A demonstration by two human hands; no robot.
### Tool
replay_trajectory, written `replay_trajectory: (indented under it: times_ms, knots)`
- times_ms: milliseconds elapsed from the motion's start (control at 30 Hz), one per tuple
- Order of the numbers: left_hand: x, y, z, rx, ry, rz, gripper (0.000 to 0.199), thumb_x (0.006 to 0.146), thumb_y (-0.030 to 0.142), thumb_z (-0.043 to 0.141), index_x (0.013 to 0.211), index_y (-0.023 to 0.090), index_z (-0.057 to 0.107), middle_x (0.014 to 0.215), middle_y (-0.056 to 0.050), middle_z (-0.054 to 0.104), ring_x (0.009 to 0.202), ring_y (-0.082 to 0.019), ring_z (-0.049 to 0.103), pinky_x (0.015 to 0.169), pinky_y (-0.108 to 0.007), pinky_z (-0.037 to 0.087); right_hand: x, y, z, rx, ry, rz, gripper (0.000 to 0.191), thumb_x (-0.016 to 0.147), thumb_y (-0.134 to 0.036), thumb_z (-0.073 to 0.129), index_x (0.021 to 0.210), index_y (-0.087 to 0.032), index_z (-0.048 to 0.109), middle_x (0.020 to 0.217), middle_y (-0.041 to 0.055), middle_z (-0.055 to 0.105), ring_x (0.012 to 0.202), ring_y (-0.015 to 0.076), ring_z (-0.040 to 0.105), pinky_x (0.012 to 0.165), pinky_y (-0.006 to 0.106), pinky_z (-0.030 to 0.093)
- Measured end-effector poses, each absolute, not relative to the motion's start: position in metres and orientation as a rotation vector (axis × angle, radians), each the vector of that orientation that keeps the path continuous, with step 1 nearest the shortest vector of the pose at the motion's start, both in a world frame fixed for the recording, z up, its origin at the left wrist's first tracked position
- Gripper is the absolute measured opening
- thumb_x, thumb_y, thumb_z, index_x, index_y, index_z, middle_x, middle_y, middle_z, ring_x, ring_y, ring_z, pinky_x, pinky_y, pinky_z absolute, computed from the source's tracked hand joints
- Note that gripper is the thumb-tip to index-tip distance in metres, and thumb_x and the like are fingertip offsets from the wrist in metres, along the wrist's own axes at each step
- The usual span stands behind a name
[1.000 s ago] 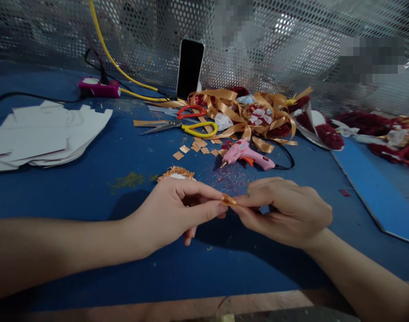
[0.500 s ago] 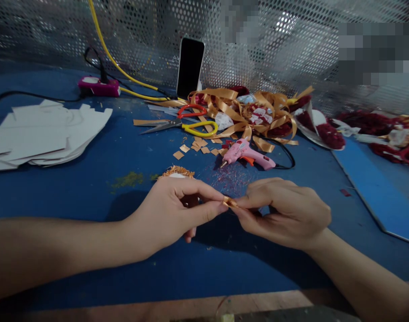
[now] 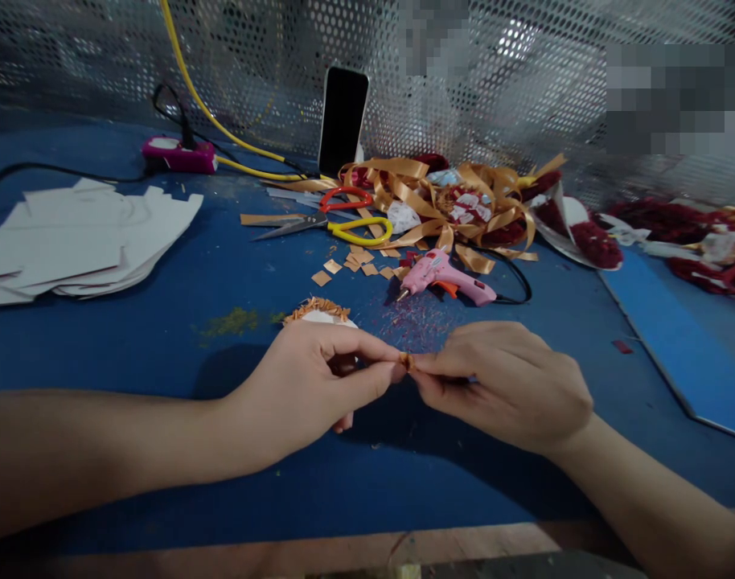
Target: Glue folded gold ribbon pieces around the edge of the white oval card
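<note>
Between the fingertips of both hands is a small piece of gold ribbon point(image 3: 407, 361), folded and mostly covered. My left hand point(image 3: 325, 370) pinches its left side between thumb and forefinger. From the other side my right hand point(image 3: 506, 382) grips it the same way, the fingertips of the two hands almost meeting. Behind my left hand lies a white disc edged with gold ribbon bits point(image 3: 319, 312), partly hidden by the hand. Small cut ribbon squares point(image 3: 359, 257) are scattered beyond it. A pink glue gun point(image 3: 449, 277) rests past my right hand, its nozzle pointing left.
Scissors point(image 3: 319, 223) with red and yellow handles lie near a tangle of gold ribbon point(image 3: 416, 173). A phone point(image 3: 343, 121) leans at the back. White sheets point(image 3: 71, 241) are stacked left, by a purple power strip point(image 3: 179, 154). A blue board point(image 3: 687, 346) lies right.
My fingertips have drawn closer together, and the ribbon piece is now folded tighter, with less of it showing. The things on the table have stayed in place.
</note>
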State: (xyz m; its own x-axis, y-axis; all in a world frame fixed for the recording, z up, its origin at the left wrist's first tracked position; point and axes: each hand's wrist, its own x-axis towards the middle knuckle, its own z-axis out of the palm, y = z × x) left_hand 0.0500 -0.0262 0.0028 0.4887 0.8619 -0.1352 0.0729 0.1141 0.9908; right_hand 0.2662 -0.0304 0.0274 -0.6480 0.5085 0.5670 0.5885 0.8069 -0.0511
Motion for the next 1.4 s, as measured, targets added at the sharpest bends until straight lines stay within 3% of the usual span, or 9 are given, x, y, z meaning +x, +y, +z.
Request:
replay_trajectory:
  times_ms: [100, 267, 367, 600, 867, 1233, 1400]
  knots:
    - [0.051, -0.028, 0.002, 1.341, 0.919, 0.715, 0.018, 0.086, 0.027, 0.071, 0.098, 0.018, 0.081, 0.050, 0.005, 0.060, 0.038, -0.005, 0.051, 0.038, -0.013, 0.042, 0.266, -0.030, 0.025, -0.825, -2.384, -0.311, 0.011, 0.087, -0.018, 0.071, 0.085, -0.025, 0.063, 0.057, -0.0069, 0.068, 0.047, 0.0076, 0.060, 0.048, 0.023, 0.044]
    - [0.052, -0.032, 0.003, 1.334, 0.827, 0.718, 0.033, 0.086, 0.019, 0.065, 0.117, 0.018, 0.077, 0.095, -0.005, 0.079, 0.040, -0.001, 0.051, 0.039, -0.013, 0.045, 0.268, -0.031, 0.022, -0.883, -2.301, -0.442, 0.014, 0.084, -0.016, 0.074, 0.083, -0.024, 0.063, 0.057, -0.0069, 0.068, 0.048, 0.0090, 0.062, 0.051, 0.024, 0.048]
    - [0.051, -0.033, 0.004, 1.326, 0.769, 0.716, 0.039, 0.087, 0.017, 0.064, 0.125, 0.019, 0.073, 0.102, -0.007, 0.079, 0.041, -0.001, 0.051, 0.041, -0.012, 0.046, 0.267, -0.033, 0.023, -0.919, -2.274, -0.450, 0.014, 0.084, -0.016, 0.072, 0.082, -0.025, 0.063, 0.053, -0.0079, 0.063, 0.047, 0.0093, 0.060, 0.049, 0.025, 0.047]
    - [0.050, -0.026, 0.002, 1.281, 0.728, 0.731, 0.018, 0.094, 0.029, 0.064, 0.103, 0.019, 0.076, 0.084, -0.001, 0.074, 0.040, 0.000, 0.049, 0.039, -0.010, 0.041, 0.263, -0.039, 0.028, -0.927, -2.223, -0.342, 0.014, 0.085, -0.016, 0.070, 0.088, -0.027, 0.062, 0.054, -0.0075, 0.064, 0.048, 0.0098, 0.061, 0.052, 0.024, 0.050]
    - [0.050, -0.021, -0.002, 1.258, 0.763, 0.691, 0.018, 0.087, 0.037, 0.075, 0.090, 0.019, 0.078, 0.057, 0.004, 0.058, 0.039, -0.003, 0.047, 0.037, -0.011, 0.035, 0.267, -0.033, 0.029, -0.720, -2.333, -0.025, 0.018, 0.087, -0.009, 0.068, 0.095, -0.025, 0.066, 0.065, -0.0044, 0.072, 0.049, 0.0081, 0.059, 0.050, 0.023, 0.048]
    - [0.048, -0.027, 0.001, 1.389, 0.671, 0.683, 0.014, 0.098, 0.031, 0.060, 0.089, 0.020, 0.061, 0.057, 0.011, 0.046, 0.043, 0.000, 0.044, 0.040, -0.006, 0.035, 0.269, -0.034, 0.030, -0.755, -2.373, -0.007, 0.016, 0.089, -0.015, 0.070, 0.100, -0.026, 0.067, 0.062, -0.0072, 0.070, 0.050, 0.0079, 0.061, 0.053, 0.023, 0.048]
    - [0.048, -0.026, 0.001, 1.386, 0.710, 0.684, 0.015, 0.097, 0.035, 0.062, 0.092, 0.021, 0.064, 0.056, 0.011, 0.048, 0.043, -0.001, 0.046, 0.041, -0.007, 0.035, 0.267, -0.035, 0.031, -0.830, -2.330, -0.036, 0.013, 0.088, -0.015, 0.069, 0.094, -0.027, 0.064, 0.059, -0.0073, 0.070, 0.052, 0.0087, 0.065, 0.053, 0.022, 0.050]
